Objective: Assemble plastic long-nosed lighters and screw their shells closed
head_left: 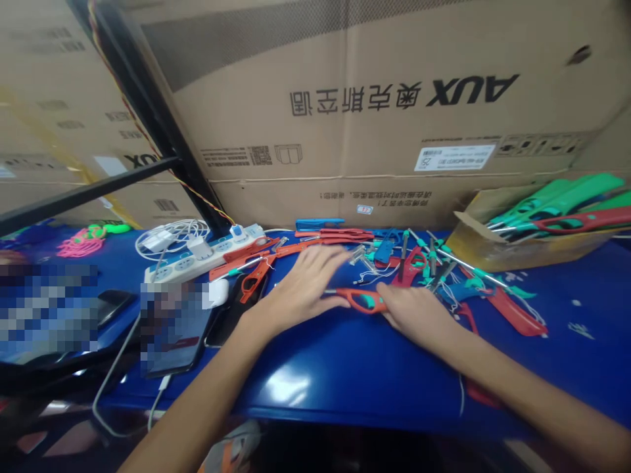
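An orange long-necked lighter (363, 299) with a green trigger is in my right hand (411, 312), which is closed around its handle end. The lighter's metal rod points left, toward my left hand (303, 282). That hand has its fingers stretched out and the thumb apart, close to the rod and the front of the body; whether the thumb touches it I cannot tell. Behind both hands lie orange and blue lighter casings (335, 234). A heap of metal rods, green parts and thin white wires (436, 263) lies past my right hand, with a red casing (516, 314) beside it.
An open cardboard box (493, 253) at the right holds several green and red lighters. On the left are a white power strip (197, 257) with chargers, a phone (172, 338) on a cable and white earbud case (215, 293). Large cartons (355, 151) stand behind the blue table (335, 374).
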The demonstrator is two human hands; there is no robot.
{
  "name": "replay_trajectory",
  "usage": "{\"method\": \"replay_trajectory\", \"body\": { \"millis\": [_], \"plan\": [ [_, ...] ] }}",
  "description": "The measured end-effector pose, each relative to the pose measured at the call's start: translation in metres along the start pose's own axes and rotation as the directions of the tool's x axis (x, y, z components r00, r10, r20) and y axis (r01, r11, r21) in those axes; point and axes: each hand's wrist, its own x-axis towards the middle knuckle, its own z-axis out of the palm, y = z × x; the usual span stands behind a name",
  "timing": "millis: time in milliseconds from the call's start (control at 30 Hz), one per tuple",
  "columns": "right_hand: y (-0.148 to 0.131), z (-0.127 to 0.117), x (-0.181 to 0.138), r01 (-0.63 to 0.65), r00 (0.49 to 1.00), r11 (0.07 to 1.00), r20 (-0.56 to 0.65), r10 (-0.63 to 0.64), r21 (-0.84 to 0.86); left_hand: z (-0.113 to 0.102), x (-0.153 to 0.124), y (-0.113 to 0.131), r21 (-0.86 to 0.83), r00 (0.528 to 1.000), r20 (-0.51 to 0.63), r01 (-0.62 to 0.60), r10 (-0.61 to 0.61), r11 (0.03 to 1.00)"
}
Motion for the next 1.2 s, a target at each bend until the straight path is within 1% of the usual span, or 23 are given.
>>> {"method": "replay_trajectory", "body": {
  "millis": [33,67,133,167,200,233,267,333,367,400,467,533,567,633,700,767,833,900,933,1000,1033,1100,1200],
  "plan": [
    [0.003,-0.002,0.004,-0.015,1.000,0.999,-0.009,0.015,0.029,0.002,0.000,0.002,0.023,0.988,-0.155,0.016,-0.012,1.000],
    [0.005,-0.004,0.009,-0.021,1.000,0.998,-0.021,0.022,0.053,0.005,-0.001,0.005,0.024,0.950,-0.310,0.032,-0.023,0.999],
    [0.007,-0.010,0.020,-0.015,0.999,0.993,-0.041,0.020,0.116,0.014,-0.003,0.008,-0.045,0.831,-0.555,0.023,-0.044,0.999],
    [0.005,-0.013,0.026,-0.002,0.999,0.982,-0.052,0.012,0.191,0.019,-0.004,0.009,-0.111,0.790,-0.610,-0.003,-0.065,0.994],
    [0.002,-0.016,0.031,0.017,0.998,0.954,-0.067,0.003,0.301,0.024,-0.004,0.009,-0.192,0.792,-0.603,-0.027,-0.096,0.981],
    [-0.002,-0.018,0.036,0.035,0.997,0.900,-0.081,0.000,0.435,0.029,-0.005,0.009,-0.281,0.809,-0.561,0.011,-0.173,0.960],
    [-0.007,-0.020,0.040,0.045,0.996,0.813,-0.087,0.007,0.580,0.033,-0.004,0.009,-0.370,0.819,-0.502,0.086,-0.277,0.925],
    [-0.019,-0.020,0.045,0.023,0.999,0.557,-0.043,0.023,0.830,0.038,-0.001,0.010,-0.525,0.798,-0.398,0.206,-0.453,0.825],
    [-0.026,-0.018,0.045,-0.013,1.000,0.422,0.008,0.015,0.906,0.038,0.001,0.011,-0.594,0.790,-0.361,0.214,-0.495,0.775],
    [-0.031,-0.016,0.044,-0.062,0.997,0.288,0.070,-0.017,0.956,0.038,0.003,0.013,-0.657,0.800,-0.330,0.186,-0.501,0.730],
    [-0.042,-0.011,0.041,-0.166,0.975,0.061,0.173,-0.137,0.984,0.037,0.008,0.018,-0.766,0.854,-0.252,0.111,-0.455,0.633],
    [-0.049,-0.008,0.036,-0.217,0.948,-0.060,0.196,-0.250,0.974,0.035,0.011,0.024,-0.868,0.893,-0.179,0.054,-0.414,0.493],
    [-0.051,-0.008,0.034,-0.216,0.940,-0.077,0.186,-0.287,0.973,0.035,0.012,0.027,-0.911,0.902,-0.152,0.031,-0.404,0.411],
    [-0.052,-0.011,0.030,-0.167,0.925,-0.017,0.150,-0.350,0.986,0.035,0.013,0.032,-0.963,0.905,-0.114,0.001,-0.410,0.269],
    [-0.049,-0.016,0.028,-0.072,0.912,0.091,0.102,-0.397,0.993,0.034,0.012,0.034,-0.978,0.896,-0.091,0.003,-0.435,0.210],
    [-0.041,-0.022,0.027,0.023,0.913,0.190,0.057,-0.403,0.981,0.032,0.011,0.033,-0.979,0.883,-0.080,0.019,-0.463,0.205],
    [-0.029,-0.026,0.027,0.065,0.951,0.265,0.021,-0.308,0.962,0.030,0.011,0.031,-0.986,0.888,-0.038,0.042,-0.458,0.163],
    [-0.014,-0.031,0.029,0.040,0.995,0.310,-0.010,-0.100,0.950,0.027,0.010,0.030,-0.993,0.912,0.057,0.094,-0.406,0.071],
    [-0.006,-0.033,0.030,0.028,0.998,0.303,-0.042,0.037,0.953,0.026,0.009,0.029,-0.990,0.922,0.118,0.138,-0.368,0.030],
    [0.007,-0.038,0.032,0.056,0.957,0.260,-0.126,0.261,0.964,0.026,0.008,0.030,-0.969,0.928,0.235,0.245,-0.290,-0.001],
    [0.012,-0.041,0.033,0.096,0.928,0.239,-0.174,0.329,0.966,0.027,0.008,0.031,-0.955,0.923,0.284,0.297,-0.258,0.011],
    [0.019,-0.047,0.034,0.176,0.892,0.208,-0.245,0.379,0.962,0.028,0.007,0.033,-0.924,0.909,0.360,0.379,-0.209,0.058],
    [0.023,-0.054,0.033,0.232,0.880,0.149,-0.273,0.388,0.961,0.030,0.006,0.033,-0.889,0.891,0.411,0.439,-0.192,0.133]
  ]
}}
